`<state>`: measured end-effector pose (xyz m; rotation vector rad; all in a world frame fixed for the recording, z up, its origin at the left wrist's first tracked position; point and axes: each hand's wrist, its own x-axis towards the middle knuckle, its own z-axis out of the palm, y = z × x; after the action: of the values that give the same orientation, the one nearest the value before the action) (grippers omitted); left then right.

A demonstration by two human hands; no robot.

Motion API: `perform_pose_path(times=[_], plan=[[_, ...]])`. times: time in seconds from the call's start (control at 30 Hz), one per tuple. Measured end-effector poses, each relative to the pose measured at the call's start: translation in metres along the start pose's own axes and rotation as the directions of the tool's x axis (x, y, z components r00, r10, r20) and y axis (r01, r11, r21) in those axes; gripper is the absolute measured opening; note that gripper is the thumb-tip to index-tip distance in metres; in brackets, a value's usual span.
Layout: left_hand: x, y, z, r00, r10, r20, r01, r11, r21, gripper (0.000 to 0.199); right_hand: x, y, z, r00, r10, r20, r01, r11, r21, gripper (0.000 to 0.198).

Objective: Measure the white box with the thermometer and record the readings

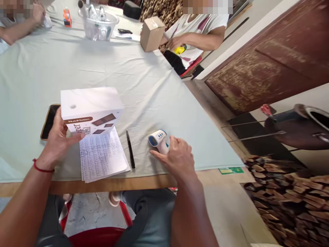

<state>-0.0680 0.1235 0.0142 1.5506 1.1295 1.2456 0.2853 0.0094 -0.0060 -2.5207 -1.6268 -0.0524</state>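
Observation:
My left hand (pixel 61 133) is closed around the near left side of a white box (pixel 89 103), which is printed with "NutriMotion" and brown bars. The box is tilted above some handwritten sheets (pixel 102 161). My right hand (pixel 178 154) has its thumb and fingers around the handle of a white and blue infrared thermometer (pixel 158 139); its palm side is hidden. Between the sheets and the thermometer lies a black pen (pixel 130 149). A dark smartphone (pixel 48 125) is partly covered by the box and my left hand.
Across the cloth-covered table (pixel 77 65) stand a cardboard box (pixel 152 34), a plastic basket (pixel 100 27) with items inside, and an orange tape dispenser (pixel 67 18). Two other people sit at the far side. Stacked firewood (pixel 290 199) is at right, beyond the table edge.

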Motion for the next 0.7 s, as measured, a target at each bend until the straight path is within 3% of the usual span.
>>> perform_pose_path(times=[0.07,0.13,0.2,0.27,0.33,0.4,0.43,0.5,0.57,0.7], plan=[[0.002,-0.003,0.003,0.992,-0.031,0.126,0.031,1.0,0.002,0.062,0.002,0.008,-0.003,0.979,0.079,0.188,-0.073,0.997,-0.037,0.052],[0.003,-0.005,0.005,0.994,-0.014,0.105,0.009,0.999,0.049,0.062,0.006,0.007,-0.004,0.953,0.106,0.285,-0.107,0.994,-0.011,0.038],[0.002,-0.004,0.006,1.0,0.009,0.026,-0.011,0.998,0.056,0.069,0.01,-0.001,-0.005,0.949,0.138,0.283,-0.167,0.983,0.081,0.032],[0.0,0.0,0.007,1.0,-0.001,-0.021,0.001,1.0,0.005,0.074,0.009,-0.016,-0.009,0.962,0.173,0.211,-0.234,0.923,0.306,0.034],[-0.005,0.005,0.008,0.998,-0.045,-0.042,0.042,0.998,-0.053,0.074,0.001,-0.038,-0.015,0.977,0.179,0.115,-0.21,0.73,0.65,0.039],[-0.012,0.008,0.01,0.993,-0.108,-0.045,0.103,0.989,-0.106,0.072,-0.013,-0.066,-0.021,0.992,0.082,0.095,-0.118,0.374,0.92,0.042],[-0.015,0.009,0.012,0.989,-0.141,-0.043,0.135,0.983,-0.127,0.072,-0.022,-0.081,-0.023,0.994,0.0,0.113,-0.111,0.187,0.976,0.039],[-0.021,0.009,0.015,0.979,-0.201,-0.03,0.194,0.97,-0.147,0.074,-0.037,-0.108,-0.028,0.964,-0.212,0.16,-0.176,-0.061,0.982,0.037],[-0.025,0.007,0.016,0.969,-0.246,-0.012,0.241,0.958,-0.158,0.076,-0.047,-0.129,-0.031,0.932,-0.328,0.154,-0.212,-0.15,0.966,0.038],[-0.024,0.008,0.016,0.955,-0.297,0.01,0.294,0.94,-0.174,0.077,-0.043,-0.151,-0.036,0.92,-0.365,0.147,-0.2,-0.112,0.973,0.041]])
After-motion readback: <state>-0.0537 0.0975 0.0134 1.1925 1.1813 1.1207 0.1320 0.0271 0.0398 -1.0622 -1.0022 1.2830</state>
